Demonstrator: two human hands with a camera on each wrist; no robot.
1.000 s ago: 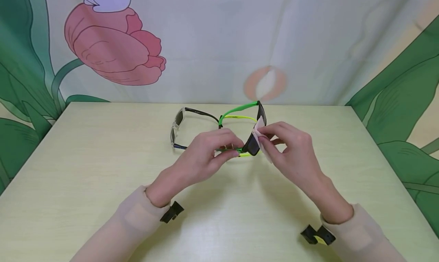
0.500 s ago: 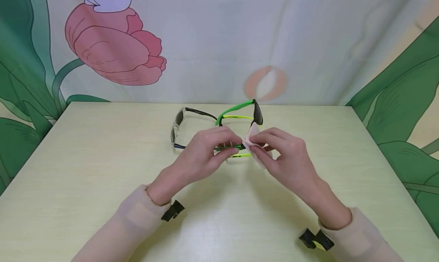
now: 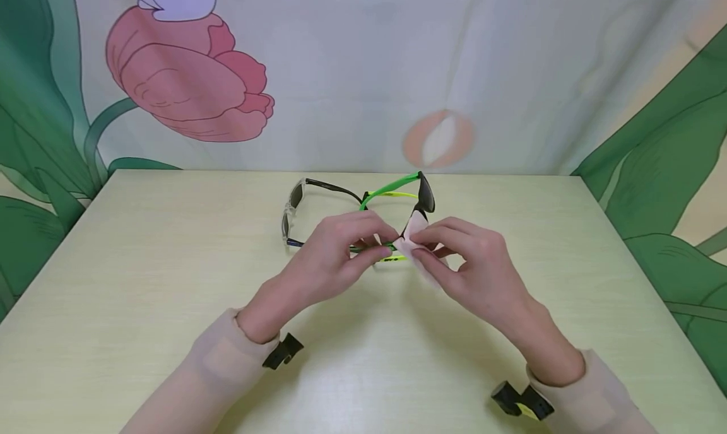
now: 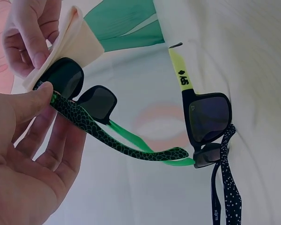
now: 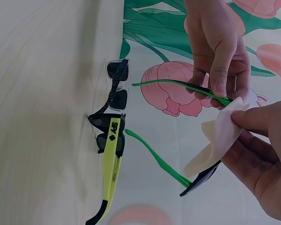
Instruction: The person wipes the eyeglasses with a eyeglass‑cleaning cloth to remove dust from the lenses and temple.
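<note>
In the head view my left hand (image 3: 335, 251) pinches a pair of green-and-black sunglasses (image 3: 426, 195) by the near temple, close to the hinge. They are raised, temples unfolded, with a patterned outer side on the held temple (image 4: 98, 133) in the left wrist view. My right hand (image 3: 474, 260) pinches a pale cloth (image 3: 416, 223) between thumb and fingers. That cloth (image 5: 220, 136) is folded over the lens nearest the left hand and covers part of it. The far dark lens (image 4: 99, 103) is uncovered. Both hands are close together above the table.
Behind the held pair, yellow-and-black sunglasses (image 5: 111, 150) rest on the pale table (image 3: 170, 263). Clear-framed sunglasses (image 3: 286, 212) with dark temples stand to their left, touching or overlapping them. A printed flower curtain (image 3: 352, 74) hangs at the table's back edge.
My right hand and the cloth have shifted left and slightly down along the sunglasses, toward the left hand's fingers. The left hand has stayed nearly in place, and the sunglasses have turned slightly.
</note>
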